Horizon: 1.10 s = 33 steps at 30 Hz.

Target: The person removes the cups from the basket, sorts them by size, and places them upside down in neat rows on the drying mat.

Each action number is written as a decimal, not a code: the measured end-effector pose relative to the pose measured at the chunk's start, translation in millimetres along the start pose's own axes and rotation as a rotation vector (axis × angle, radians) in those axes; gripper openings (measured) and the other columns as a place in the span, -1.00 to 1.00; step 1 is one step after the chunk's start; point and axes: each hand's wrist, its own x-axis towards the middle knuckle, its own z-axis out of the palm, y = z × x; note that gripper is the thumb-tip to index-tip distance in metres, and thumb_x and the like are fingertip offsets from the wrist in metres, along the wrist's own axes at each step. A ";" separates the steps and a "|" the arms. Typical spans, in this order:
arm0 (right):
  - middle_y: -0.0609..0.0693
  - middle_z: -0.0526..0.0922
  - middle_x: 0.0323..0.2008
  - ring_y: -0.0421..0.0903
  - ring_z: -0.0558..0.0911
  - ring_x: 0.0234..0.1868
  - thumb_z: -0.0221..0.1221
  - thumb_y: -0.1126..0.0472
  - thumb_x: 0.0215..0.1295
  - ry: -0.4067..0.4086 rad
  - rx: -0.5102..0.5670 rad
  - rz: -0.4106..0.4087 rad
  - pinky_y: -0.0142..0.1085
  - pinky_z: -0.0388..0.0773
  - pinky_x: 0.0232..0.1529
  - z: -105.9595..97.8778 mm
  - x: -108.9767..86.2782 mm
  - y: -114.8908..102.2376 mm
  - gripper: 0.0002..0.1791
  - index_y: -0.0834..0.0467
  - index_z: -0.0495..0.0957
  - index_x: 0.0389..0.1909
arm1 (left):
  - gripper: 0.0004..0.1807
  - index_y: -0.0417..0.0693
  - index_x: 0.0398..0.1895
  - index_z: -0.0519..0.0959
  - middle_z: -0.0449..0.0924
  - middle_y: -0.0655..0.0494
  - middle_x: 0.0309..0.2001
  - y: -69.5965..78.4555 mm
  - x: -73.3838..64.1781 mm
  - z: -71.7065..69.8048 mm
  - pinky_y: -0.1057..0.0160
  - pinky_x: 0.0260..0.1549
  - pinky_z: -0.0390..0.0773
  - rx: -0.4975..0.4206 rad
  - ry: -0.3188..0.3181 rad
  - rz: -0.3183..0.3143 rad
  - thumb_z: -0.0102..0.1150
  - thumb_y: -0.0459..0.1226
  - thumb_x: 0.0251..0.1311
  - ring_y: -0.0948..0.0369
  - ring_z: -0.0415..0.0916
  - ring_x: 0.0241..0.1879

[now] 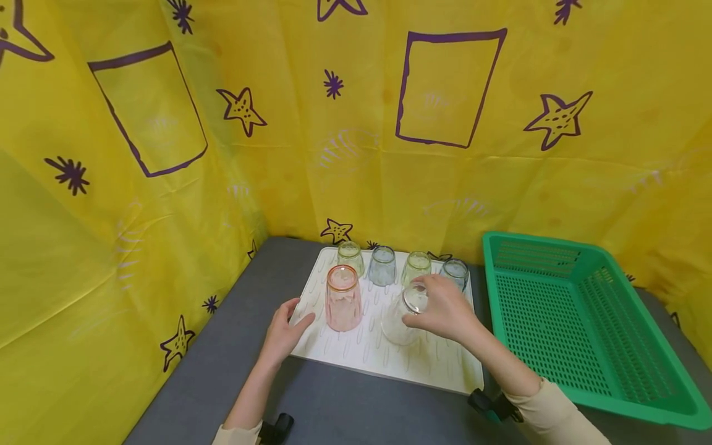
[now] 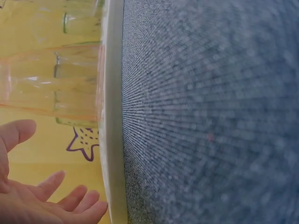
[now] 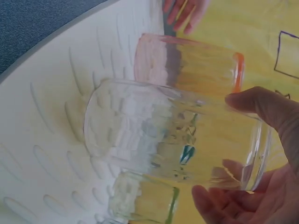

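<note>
A clear glass (image 1: 396,322) stands upside down on a white draining mat (image 1: 428,366), its rim resting on the ridged surface in the right wrist view. My right hand (image 1: 447,312) holds it near the base, thumb on one side and fingers on the other. To its left is an upside-down pink glass (image 1: 343,310) with an orange edge at its base. My left hand (image 1: 283,332) is beside the mat's left edge, fingers spread and relaxed, apart from the pink glass. In the left wrist view that hand (image 2: 42,200) holds nothing.
Behind them, green glasses (image 1: 350,261) and blue glasses (image 1: 382,267) stand inverted in a row along the mat's back. A green plastic basket (image 1: 547,241) sits right of the mat on the dark grey table (image 1: 222,383). Yellow patterned cloth (image 1: 289,185) hangs behind and to the left.
</note>
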 end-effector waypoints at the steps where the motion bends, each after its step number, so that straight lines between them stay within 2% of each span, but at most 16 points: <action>1: 0.12 0.61 -0.03 0.11 0.54 0.02 0.41 -0.03 -0.17 -0.009 -0.010 0.004 0.01 0.51 -0.04 0.6 1.1 -0.6 -0.32 0.21 0.56 0.03 | -0.35 -0.24 0.32 0.32 0.27 -0.30 0.28 -0.2 -0.2 -0.1 -0.20 0.21 0.24 0.007 -0.001 -0.002 0.26 -0.14 0.23 -0.19 0.19 0.31; 6: 0.12 0.61 -0.02 0.12 0.54 0.03 0.44 -0.06 -0.16 -0.032 -0.012 0.011 0.03 0.51 -0.04 4.7 6.4 -3.3 -0.27 0.21 0.54 0.07 | -0.34 -0.24 0.32 0.32 0.27 -0.30 0.28 -2.0 -0.7 -0.6 -0.19 0.21 0.25 0.017 -0.009 -0.005 0.26 -0.12 0.23 -0.19 0.20 0.31; 15: 0.08 0.62 -0.04 0.06 0.56 -0.04 0.45 -0.09 -0.18 -0.008 0.052 0.042 -0.02 0.53 -0.15 16.2 10.3 -1.4 -0.23 0.19 0.52 0.09 | -0.31 -0.27 0.34 0.29 0.24 -0.33 0.30 -3.6 -4.0 0.9 -0.19 0.25 0.22 0.005 -0.034 -0.028 0.25 -0.11 0.24 -0.22 0.16 0.34; 22: 0.14 0.58 0.05 0.11 0.55 0.02 0.47 -0.10 -0.16 0.025 0.089 0.018 0.01 0.52 -0.04 17.7 7.6 0.7 -0.09 0.26 0.41 0.22 | -0.33 -0.28 0.33 0.29 0.25 -0.32 0.31 -3.5 -2.8 2.1 -0.19 0.26 0.20 -0.005 -0.034 -0.022 0.25 -0.15 0.25 -0.22 0.15 0.35; 28: 0.16 0.52 0.15 0.13 0.51 0.11 0.43 -0.28 -0.09 0.027 0.102 0.020 0.05 0.51 0.01 11.0 -1.5 4.5 0.08 0.23 0.27 0.37 | -0.33 -0.26 0.33 0.30 0.26 -0.28 0.32 -2.0 -2.3 2.4 -0.19 0.27 0.20 -0.021 -0.037 0.002 0.26 -0.15 0.24 -0.21 0.15 0.35; 30: 0.15 0.52 0.13 0.12 0.51 0.07 0.38 -0.34 -0.04 0.042 0.086 0.029 0.05 0.52 -0.04 5.3 -7.4 8.4 0.06 0.21 0.28 0.37 | -0.34 -0.25 0.34 0.29 0.26 -0.26 0.33 -0.1 -2.0 3.0 -0.17 0.29 0.18 -0.039 -0.040 0.020 0.26 -0.16 0.25 -0.19 0.15 0.35; 33: 0.19 0.52 0.12 0.18 0.47 0.11 0.32 -0.31 0.07 0.086 0.065 0.026 0.11 0.47 0.00 -7.7 -18.1 17.7 -0.03 0.24 0.31 0.34 | -0.36 -0.24 0.33 0.30 0.28 -0.26 0.32 5.2 -1.9 3.7 -0.12 0.30 0.18 -0.066 -0.026 0.070 0.26 -0.20 0.25 -0.17 0.18 0.34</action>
